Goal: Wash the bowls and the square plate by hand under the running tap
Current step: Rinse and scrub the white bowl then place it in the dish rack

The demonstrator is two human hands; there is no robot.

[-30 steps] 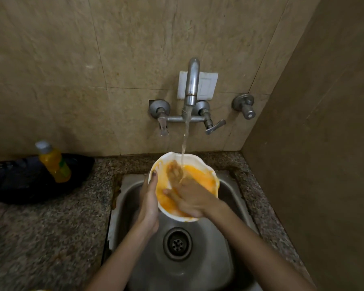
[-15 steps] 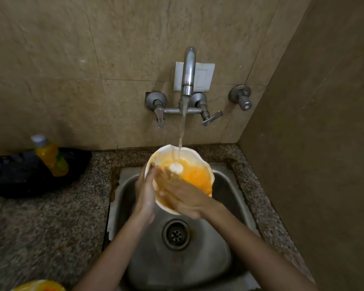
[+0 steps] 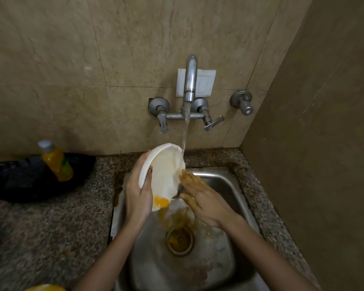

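Note:
A white bowl (image 3: 166, 171) is tipped steeply over the steel sink (image 3: 229, 185), its inside mostly white with an orange pool at its low edge. Orange water pours from it toward the drain (image 3: 180, 240). My left hand (image 3: 138, 196) grips the bowl's left rim, thumb inside. My right hand (image 3: 202, 196) is out of the bowl, fingers straight, fingertips touching its right edge. Water runs from the tap (image 3: 190, 80) onto the bowl's upper right rim. Another orange-stained dish (image 3: 44, 287) peeks in at the bottom edge.
A bottle of orange liquid (image 3: 56, 160) stands on a black tray (image 3: 29, 181) on the granite counter (image 3: 51, 227) at the left. Tap handles (image 3: 212, 122) and a separate valve (image 3: 243, 102) stick out of the tiled wall. A side wall closes the right.
The bowl went from holding orange water, my right hand rubbing inside it, to tipped on edge and pouring out. My right hand came out to its right edge.

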